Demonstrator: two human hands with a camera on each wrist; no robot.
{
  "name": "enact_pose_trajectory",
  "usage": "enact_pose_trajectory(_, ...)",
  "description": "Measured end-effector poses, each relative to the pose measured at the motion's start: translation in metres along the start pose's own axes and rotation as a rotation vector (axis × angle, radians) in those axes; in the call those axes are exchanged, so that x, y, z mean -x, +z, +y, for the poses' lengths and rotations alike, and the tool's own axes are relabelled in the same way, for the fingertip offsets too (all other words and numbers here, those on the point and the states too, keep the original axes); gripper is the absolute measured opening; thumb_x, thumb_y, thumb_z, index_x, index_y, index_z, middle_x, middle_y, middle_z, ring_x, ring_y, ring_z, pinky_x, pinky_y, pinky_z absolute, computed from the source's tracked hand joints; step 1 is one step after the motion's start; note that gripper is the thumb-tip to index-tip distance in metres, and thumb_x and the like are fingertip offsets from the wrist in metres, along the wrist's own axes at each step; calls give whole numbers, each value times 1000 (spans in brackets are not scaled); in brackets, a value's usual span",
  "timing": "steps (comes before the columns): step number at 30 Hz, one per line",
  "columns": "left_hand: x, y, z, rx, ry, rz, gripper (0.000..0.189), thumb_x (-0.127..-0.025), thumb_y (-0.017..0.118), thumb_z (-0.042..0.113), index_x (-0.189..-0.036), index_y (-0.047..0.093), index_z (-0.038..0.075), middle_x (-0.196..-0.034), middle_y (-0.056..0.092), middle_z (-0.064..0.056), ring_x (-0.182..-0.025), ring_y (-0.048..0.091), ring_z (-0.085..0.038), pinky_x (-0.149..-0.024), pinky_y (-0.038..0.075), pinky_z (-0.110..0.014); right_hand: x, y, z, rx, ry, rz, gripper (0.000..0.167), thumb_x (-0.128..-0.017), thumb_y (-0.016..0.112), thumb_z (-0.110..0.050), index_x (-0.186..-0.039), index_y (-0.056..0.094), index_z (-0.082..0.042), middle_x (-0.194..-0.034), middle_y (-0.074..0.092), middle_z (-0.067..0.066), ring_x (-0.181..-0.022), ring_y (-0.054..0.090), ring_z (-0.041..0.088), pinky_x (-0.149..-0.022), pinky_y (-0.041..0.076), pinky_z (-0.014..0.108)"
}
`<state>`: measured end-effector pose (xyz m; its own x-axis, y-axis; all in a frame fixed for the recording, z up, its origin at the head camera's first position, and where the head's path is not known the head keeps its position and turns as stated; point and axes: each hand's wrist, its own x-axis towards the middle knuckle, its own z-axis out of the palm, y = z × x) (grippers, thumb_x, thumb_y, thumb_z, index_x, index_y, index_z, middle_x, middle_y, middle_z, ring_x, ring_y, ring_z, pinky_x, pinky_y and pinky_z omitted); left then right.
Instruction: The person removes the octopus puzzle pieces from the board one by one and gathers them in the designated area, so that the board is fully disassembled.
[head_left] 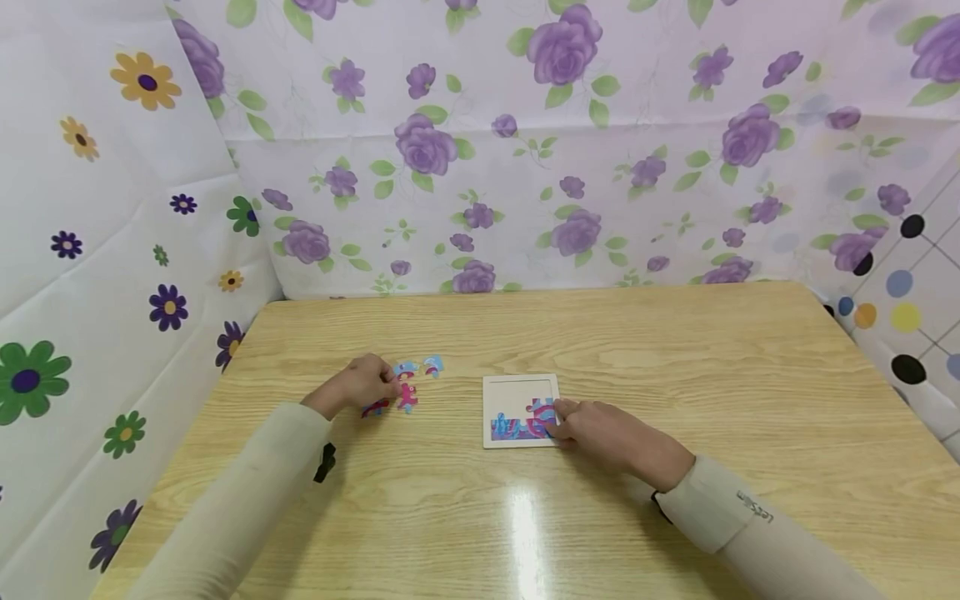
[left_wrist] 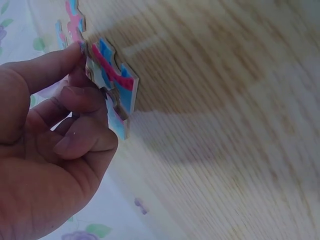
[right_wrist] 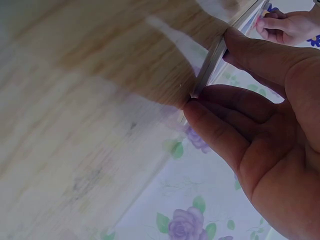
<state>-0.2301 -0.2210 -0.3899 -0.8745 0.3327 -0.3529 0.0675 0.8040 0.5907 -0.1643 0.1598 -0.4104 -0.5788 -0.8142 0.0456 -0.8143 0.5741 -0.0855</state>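
A white puzzle frame (head_left: pixel 521 445) lies on the table, with several joined blue, purple and pink pieces (head_left: pixel 517 428) along its bottom and right side. My right hand (head_left: pixel 603 432) grips the frame's right edge; the right wrist view shows thumb and fingers on the frame's side (right_wrist: pixel 212 65). To the left, my left hand (head_left: pixel 363 383) pinches the edge of a pink puzzle piece (head_left: pixel 407 397) between thumb and index finger, the other fingers curled. Beside that hand lie a red and blue piece (head_left: pixel 375 408) and light blue pieces (head_left: pixel 433 365), partly hidden by fingers.
The wooden table (head_left: pixel 675 358) reaches back to a floral cloth (head_left: pixel 510 208) hung behind it. Another flowered cloth (head_left: pixel 120 275) hangs on the left, and a dotted one (head_left: pixel 907 300) on the right.
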Motion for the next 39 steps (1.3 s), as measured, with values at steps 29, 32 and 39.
enact_pose_trajectory(29, -26, 37, 75, 34, 143, -44, 17, -98, 64, 18, -98, 72, 3, -91, 68, -8, -61, 46, -11, -57, 41, -25, 1, -4, -2, -57, 48, -39, 19, -94, 67, -3, -109, 77, -6, -82, 48, 0, -66, 45, 8, -61, 42, 21)
enact_pose_trajectory(32, -30, 43, 82, 57, 141, -51, 14, -97, 66, 16, -97, 72, 3, -91, 68, -8, -69, 50, -13, -66, 44, -26, 1, -4, -1, -52, 42, -42, 19, -94, 67, -3, -109, 78, -6, -82, 48, 0, -66, 45, 7, -61, 42, 21)
enact_pose_trajectory(39, -35, 54, 96, 61, 151, -63, 10, -96, 69, 14, -92, 72, 5, -85, 68, -5, -71, 53, -14, -66, 45, -25, 0, -4, 0, -64, 30, -25, 18, -93, 69, -4, -108, 78, -6, -81, 49, -1, -66, 44, 6, -60, 41, 20)
